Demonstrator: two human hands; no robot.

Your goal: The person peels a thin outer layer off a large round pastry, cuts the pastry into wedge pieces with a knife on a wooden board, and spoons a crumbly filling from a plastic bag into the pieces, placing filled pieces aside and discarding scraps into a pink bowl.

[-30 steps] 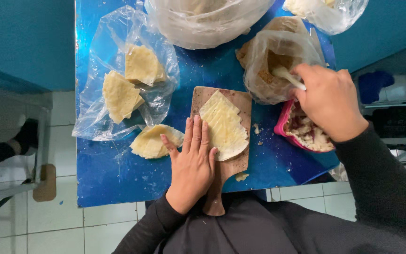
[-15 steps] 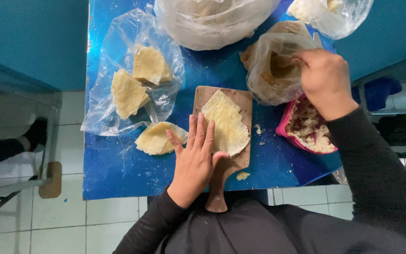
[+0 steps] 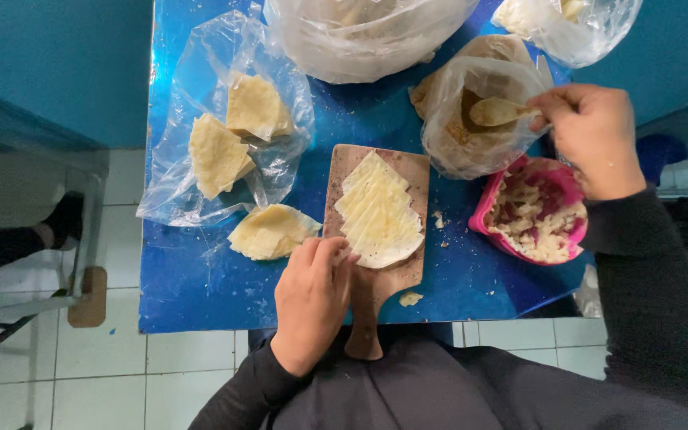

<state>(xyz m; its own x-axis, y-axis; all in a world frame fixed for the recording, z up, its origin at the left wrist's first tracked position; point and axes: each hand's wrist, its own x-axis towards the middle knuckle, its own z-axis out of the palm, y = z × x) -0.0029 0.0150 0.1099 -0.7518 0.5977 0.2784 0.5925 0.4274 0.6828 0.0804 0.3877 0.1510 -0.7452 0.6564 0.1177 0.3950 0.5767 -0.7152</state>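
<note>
Left hand: the left hand lies loosely curled, knuckles up, at the near left edge of the wooden board; fingertips touch the dough sheet stack; nothing gripped.
Right hand: the right hand is closed around the handle of a spoon.
Spoon: bowl end inside the open clear bag, which holds brownish filling.
Dough sheet stack: pale, fanned, lying on the board, centre of the blue table.
Pink bowl: just right of the board, below the right hand; holds crumbly pale filling.
Folded pieces: two on a plastic sheet at left; one folded piece beside the left hand.
</note>
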